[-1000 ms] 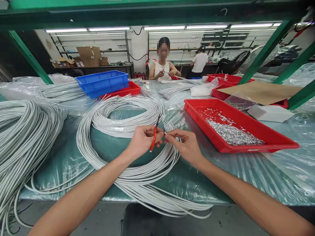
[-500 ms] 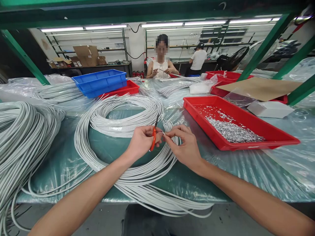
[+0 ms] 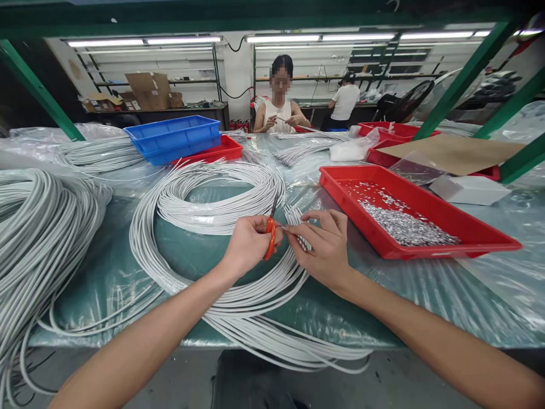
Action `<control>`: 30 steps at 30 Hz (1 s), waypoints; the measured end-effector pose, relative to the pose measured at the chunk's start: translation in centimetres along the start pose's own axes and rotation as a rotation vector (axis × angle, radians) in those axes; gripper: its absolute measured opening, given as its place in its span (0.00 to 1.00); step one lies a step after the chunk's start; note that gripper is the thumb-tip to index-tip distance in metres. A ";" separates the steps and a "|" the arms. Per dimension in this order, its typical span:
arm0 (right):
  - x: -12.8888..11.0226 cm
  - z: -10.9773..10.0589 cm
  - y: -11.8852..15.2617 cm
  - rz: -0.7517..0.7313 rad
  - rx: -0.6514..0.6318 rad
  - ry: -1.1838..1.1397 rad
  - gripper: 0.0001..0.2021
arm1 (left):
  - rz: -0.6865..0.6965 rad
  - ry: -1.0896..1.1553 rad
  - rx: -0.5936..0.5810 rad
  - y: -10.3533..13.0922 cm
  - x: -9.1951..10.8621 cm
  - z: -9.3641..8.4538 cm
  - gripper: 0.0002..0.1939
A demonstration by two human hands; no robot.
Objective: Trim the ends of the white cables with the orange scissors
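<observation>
My left hand [image 3: 252,243] is closed around a pair of orange-handled scissors [image 3: 271,237], their dark blades pointing up and away from me. Its fingertips meet those of my right hand [image 3: 324,248], which pinches what looks like the thin end of a white cable; most of that end is hidden by the fingers. Under and behind both hands lies a big loose coil of white cables [image 3: 147,244]. Several of its cut ends stick up just behind my right fingers. A second, tighter coil [image 3: 221,220] rests within its far side.
A red tray [image 3: 419,250] holding many small silvery metal pieces stands to the right. Thick cable hanks [image 3: 38,238] lie at the left. Farther back are a blue bin [image 3: 174,136], a white box [image 3: 470,190] and a seated co-worker [image 3: 279,111]. Green frame posts [image 3: 447,79] flank the table.
The fingers of my right hand have lifted and spread a little while the pinch stays. The scissors have turned slightly in my left hand. The whole view has shifted slightly.
</observation>
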State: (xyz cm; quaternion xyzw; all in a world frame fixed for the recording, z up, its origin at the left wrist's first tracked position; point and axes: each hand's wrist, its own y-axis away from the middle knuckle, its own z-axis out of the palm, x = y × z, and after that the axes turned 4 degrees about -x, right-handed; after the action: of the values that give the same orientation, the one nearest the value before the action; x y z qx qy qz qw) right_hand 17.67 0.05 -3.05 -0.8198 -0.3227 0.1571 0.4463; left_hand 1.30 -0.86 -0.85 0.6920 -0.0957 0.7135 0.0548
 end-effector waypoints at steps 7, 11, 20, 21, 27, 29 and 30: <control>-0.1 -0.1 -0.1 -0.018 -0.018 0.024 0.07 | -0.043 0.039 0.028 0.1 0.4 0.3 0.03; -0.2 -0.2 -0.2 -0.042 -0.011 0.042 0.06 | -0.046 0.032 0.003 0.1 0.5 0.1 0.05; -0.1 0.0 0.0 -0.062 0.046 0.052 0.05 | -0.038 -0.013 -0.017 0.2 0.6 -0.3 0.02; -0.1 0.0 0.0 -0.053 0.049 0.040 0.05 | -0.036 -0.017 -0.013 0.2 0.6 -0.2 0.02; -0.2 -0.2 -0.1 0.019 0.026 -0.093 0.05 | -0.008 -0.007 -0.014 0.1 0.4 -0.3 0.06; -0.2 -0.2 -0.1 0.048 0.006 -0.162 0.05 | -0.001 0.002 -0.020 0.1 0.4 -0.4 0.07; -0.2 -0.2 -0.2 0.062 -0.004 -0.198 0.05 | 0.001 0.004 -0.024 0.1 0.4 -0.4 0.07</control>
State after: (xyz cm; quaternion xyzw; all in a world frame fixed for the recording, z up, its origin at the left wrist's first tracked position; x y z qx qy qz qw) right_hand 17.61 -0.15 -2.79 -0.8107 -0.3402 0.2504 0.4055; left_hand 0.87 -0.85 -0.45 0.6898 -0.1048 0.7136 0.0629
